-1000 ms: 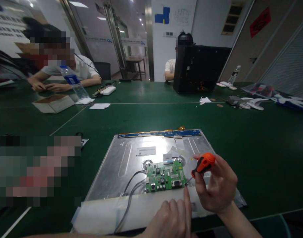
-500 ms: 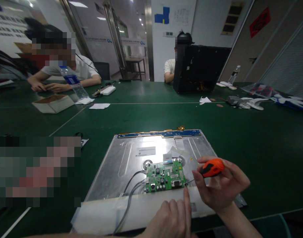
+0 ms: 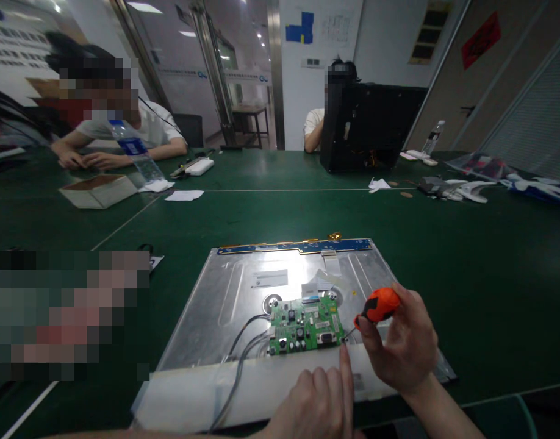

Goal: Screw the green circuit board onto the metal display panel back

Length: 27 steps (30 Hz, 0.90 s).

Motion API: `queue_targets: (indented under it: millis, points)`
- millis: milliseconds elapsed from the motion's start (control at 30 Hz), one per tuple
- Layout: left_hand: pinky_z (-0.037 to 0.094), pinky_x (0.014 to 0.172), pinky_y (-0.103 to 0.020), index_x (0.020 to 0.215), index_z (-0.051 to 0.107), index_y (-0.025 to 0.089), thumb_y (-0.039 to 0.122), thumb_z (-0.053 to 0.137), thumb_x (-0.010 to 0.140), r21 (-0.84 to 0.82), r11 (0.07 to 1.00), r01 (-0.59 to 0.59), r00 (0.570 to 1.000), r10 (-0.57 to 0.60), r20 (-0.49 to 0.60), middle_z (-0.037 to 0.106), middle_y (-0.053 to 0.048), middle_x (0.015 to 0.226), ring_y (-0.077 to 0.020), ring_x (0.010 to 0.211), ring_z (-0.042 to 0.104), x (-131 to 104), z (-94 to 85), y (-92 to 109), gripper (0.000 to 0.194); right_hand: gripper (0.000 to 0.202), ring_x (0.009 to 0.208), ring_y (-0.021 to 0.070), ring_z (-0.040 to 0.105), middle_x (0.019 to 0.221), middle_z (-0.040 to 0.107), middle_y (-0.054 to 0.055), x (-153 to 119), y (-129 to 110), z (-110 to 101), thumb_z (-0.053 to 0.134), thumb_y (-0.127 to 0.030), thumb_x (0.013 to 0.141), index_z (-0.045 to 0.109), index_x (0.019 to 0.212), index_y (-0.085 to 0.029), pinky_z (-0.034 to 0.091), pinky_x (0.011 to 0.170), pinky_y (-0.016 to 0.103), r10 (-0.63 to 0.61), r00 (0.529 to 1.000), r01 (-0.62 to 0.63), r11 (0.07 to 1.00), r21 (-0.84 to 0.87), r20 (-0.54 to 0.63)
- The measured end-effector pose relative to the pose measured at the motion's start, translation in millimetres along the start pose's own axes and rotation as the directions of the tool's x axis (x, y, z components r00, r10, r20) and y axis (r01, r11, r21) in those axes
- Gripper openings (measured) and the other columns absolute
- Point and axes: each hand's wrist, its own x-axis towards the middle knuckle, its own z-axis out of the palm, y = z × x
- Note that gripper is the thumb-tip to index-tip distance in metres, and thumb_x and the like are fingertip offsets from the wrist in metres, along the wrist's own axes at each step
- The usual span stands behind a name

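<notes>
The screwdriver (image 3: 383,304) is gripped by its handle in the right hand (image 3: 405,344), and its tip is held at the board's (image 3: 307,324) near right corner. The same corner is neared by the outstretched index finger of the left hand (image 3: 314,399); whether anything is held in its curled fingers cannot be told. The board is borne by a metal panel (image 3: 197,329), laid on a green table (image 3: 271,213).

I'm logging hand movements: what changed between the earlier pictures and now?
The right hand and screwdriver swung out to the right, then came back left, nearly to where they began. The screwdriver stayed held. The left hand and circuit board stayed put.
</notes>
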Motion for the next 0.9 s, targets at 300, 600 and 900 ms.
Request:
queue_targets:
  millis: [300, 600, 900]
  points:
    - [0.026, 0.040, -0.029, 0.110, 0.064, -0.003, 0.056, 0.031, 0.096, -0.008, 1.000, 0.005, 0.999, -0.005, -0.031, 0.052, -0.001, 0.056, -0.0125, 0.043, 0.043, 0.8, -0.8, -0.1, 0.069, 0.068, 0.074, 0.0174, 0.062, 0.097, 0.060, 0.008, -5.7, 0.1, 3.3, 0.054, -0.008, 0.081, 0.031, 0.144, -0.020, 0.056, 0.053, 0.030, 0.079, 0.997, -0.072, 0.969, 0.238, -0.020]
    - [0.026, 0.041, -0.030, 0.113, 0.063, -0.002, 0.056, 0.032, 0.096, -0.003, 1.000, -0.005, 1.000, 0.005, 0.007, 0.052, -0.001, 0.057, -0.0128, 0.044, 0.045, -2.0, 0.6, 1.0, 0.068, 0.072, 0.066, 0.0145, 0.055, 0.084, 0.055, 0.002, 9.7, -0.8, 0.1, 0.065, -0.009, 0.078, 0.034, 0.141, -0.023, 0.054, 0.052, 0.027, -0.023, 1.000, 0.025, 0.992, 0.121, -0.016]
    - [0.025, 0.041, -0.030, 0.111, 0.063, -0.002, 0.054, 0.028, 0.097, -0.004, 1.000, 0.008, 1.000, -0.008, -0.025, 0.051, -0.001, 0.056, -0.0127, 0.043, 0.044, 2.3, -0.7, -0.3, 0.067, 0.067, 0.052, 0.0127, 0.049, 0.067, 0.052, -0.002, 6.2, -1.7, 0.8, 0.060, -0.021, 0.086, 0.032, 0.146, -0.016, 0.045, 0.041, 0.022, -0.076, 0.997, 0.076, 0.992, -0.105, 0.001]
